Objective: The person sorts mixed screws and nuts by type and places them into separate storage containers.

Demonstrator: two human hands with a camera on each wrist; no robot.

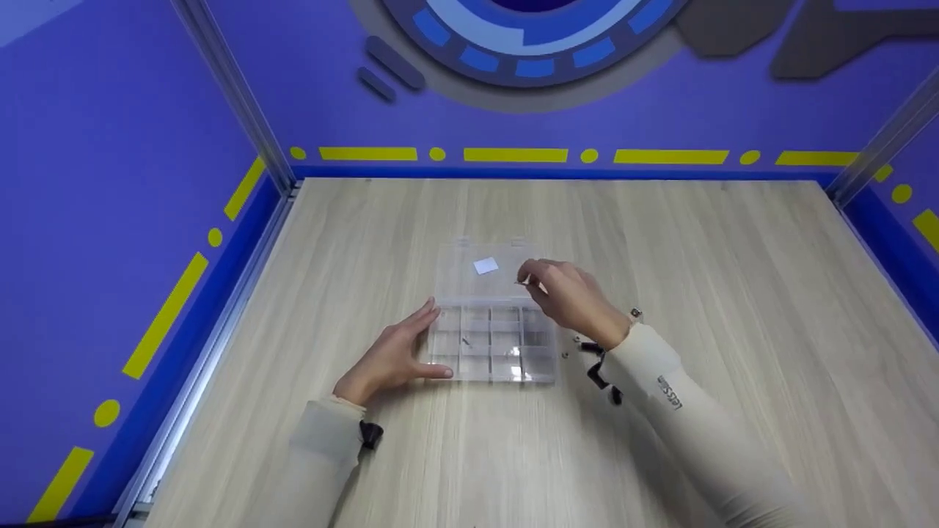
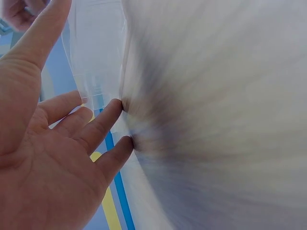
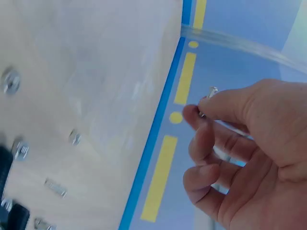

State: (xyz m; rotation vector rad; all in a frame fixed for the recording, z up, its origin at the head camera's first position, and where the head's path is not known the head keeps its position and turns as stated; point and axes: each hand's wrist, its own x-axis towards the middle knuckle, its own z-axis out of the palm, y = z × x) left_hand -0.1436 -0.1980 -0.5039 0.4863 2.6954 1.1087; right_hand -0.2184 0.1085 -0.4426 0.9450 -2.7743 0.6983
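Your right hand (image 1: 574, 297) is pinching a small metal piece (image 3: 212, 91) between thumb and index finger, while its other fingers are curling in without holding anything you can make out. The piece is hanging over the thrown-back lid (image 1: 456, 253), near the hinge of the clear compartment box (image 1: 477, 366). Your left hand (image 1: 395, 353) is steadying that box at its left side, its fingers nearly straight and wrapping round nothing; the thumb is reaching over the near left corner.

For a clean hold, you are probably doing best by pinching lightly and squarely, since a piece this small could be rolling or flicking out under a hard squeeze. While you are working over the lid, you are wise to be staying clear of the white label (image 1: 486, 265) and of the hinge, because leaning there could be tipping the light box. Your left hand is serving well as a side brace; just be watching that the thumb isn't covering a compartment you are using.

A small dark piece (image 1: 466, 342) is lying inside the box, in the second column from the left. Loose metal parts (image 3: 56, 187) are lying on the counter (image 1: 704, 257) to the right, close to your right sleeve (image 1: 682, 396), so be lifting that forearm to avoid sweeping them.
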